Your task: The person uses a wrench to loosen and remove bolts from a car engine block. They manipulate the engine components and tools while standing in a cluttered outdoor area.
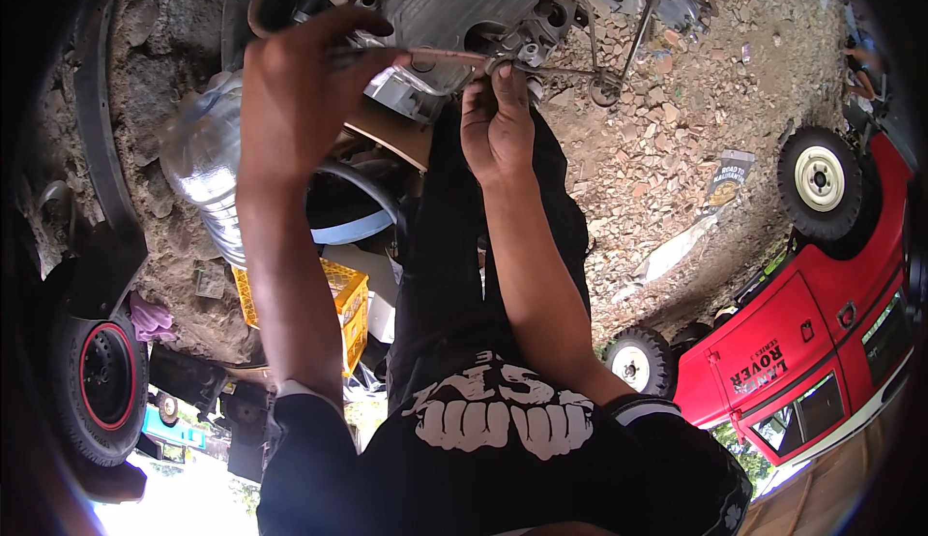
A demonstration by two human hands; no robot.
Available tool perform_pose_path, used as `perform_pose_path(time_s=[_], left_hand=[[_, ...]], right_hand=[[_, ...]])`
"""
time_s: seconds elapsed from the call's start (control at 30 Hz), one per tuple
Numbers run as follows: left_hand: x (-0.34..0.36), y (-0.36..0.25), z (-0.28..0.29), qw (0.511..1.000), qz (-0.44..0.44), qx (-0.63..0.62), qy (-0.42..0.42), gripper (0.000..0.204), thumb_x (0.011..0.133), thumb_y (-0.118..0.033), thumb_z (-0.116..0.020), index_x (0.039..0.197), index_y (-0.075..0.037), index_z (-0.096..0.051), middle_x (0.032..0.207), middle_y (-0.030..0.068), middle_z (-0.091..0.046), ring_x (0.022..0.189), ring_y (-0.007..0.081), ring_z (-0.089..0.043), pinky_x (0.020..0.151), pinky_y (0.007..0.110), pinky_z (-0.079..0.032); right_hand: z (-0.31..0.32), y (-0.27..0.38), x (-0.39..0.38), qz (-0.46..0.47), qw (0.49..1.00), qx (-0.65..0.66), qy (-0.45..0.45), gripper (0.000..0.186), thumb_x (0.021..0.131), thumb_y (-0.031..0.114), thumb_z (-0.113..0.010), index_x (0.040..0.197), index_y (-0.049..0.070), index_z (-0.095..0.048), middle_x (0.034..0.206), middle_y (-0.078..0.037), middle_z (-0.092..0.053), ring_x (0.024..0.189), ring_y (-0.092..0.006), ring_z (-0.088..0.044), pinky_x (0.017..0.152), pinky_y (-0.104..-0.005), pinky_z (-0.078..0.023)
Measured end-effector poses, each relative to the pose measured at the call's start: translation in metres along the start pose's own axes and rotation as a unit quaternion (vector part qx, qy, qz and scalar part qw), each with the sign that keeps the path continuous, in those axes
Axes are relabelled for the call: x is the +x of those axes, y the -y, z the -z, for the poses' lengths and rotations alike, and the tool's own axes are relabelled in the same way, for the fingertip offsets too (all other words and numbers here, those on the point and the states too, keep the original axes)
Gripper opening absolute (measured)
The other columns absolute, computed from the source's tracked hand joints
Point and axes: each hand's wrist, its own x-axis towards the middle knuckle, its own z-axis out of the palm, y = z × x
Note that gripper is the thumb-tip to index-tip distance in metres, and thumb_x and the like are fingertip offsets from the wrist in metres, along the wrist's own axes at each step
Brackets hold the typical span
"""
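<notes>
A large grey metal assembly [445, 4] with round openings and fittings spans the top middle. My left hand [300, 101], left of centre, is closed on a long, thin reddish-grey metal tool [445, 57] held crosswise in front of the assembly. At the tool's right end my right hand [498, 120] pinches a small ring-shaped metal piece [501, 64] with thumb and fingers; whether this is part of the tool cannot be told. A thin metal rod [565, 74] extends rightward from there to a small round fitting [604, 89].
Below and left lie a clear plastic container [203, 159], black hose [362, 188], yellow crate [348, 304] and loose tyre [97, 410]. Right are rubble ground [657, 169], a printed bag [725, 183] and a red off-road vehicle [773, 343]. My dark-trousered legs are beneath my hands.
</notes>
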Motion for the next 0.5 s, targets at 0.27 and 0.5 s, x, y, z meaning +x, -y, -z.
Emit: perform_pose_path(time_s=[0.27,0.5], left_hand=[[0.024,0.024,0.000,0.994,0.000,0.042,0.098,0.030,0.083,-0.032,-0.078,0.091,-0.003,-0.076,0.082,0.0118,-0.074,0.071,0.0207,-0.071,0.068,0.034,-0.053],[-0.055,0.053,-0.046,0.984,0.136,-0.064,0.099,0.038,0.091,-0.038,-0.071,0.083,0.000,-0.073,0.059,0.0078,-0.061,0.055,0.0136,-0.053,0.057,0.033,-0.043]], right_hand=[[0.003,0.005,0.005,0.100,0.987,-0.124,0.002,0.022,0.090,0.006,-0.072,0.109,0.012,-0.064,0.099,0.003,-0.067,0.095,-0.0082,-0.064,0.084,-0.0262,-0.053],[0.012,0.024,0.010,0.062,0.988,-0.141,0.029,0.022,0.088,0.001,-0.072,0.108,0.007,-0.066,0.103,-0.002,-0.069,0.094,-0.0118,-0.067,0.084,-0.0265,-0.056]])
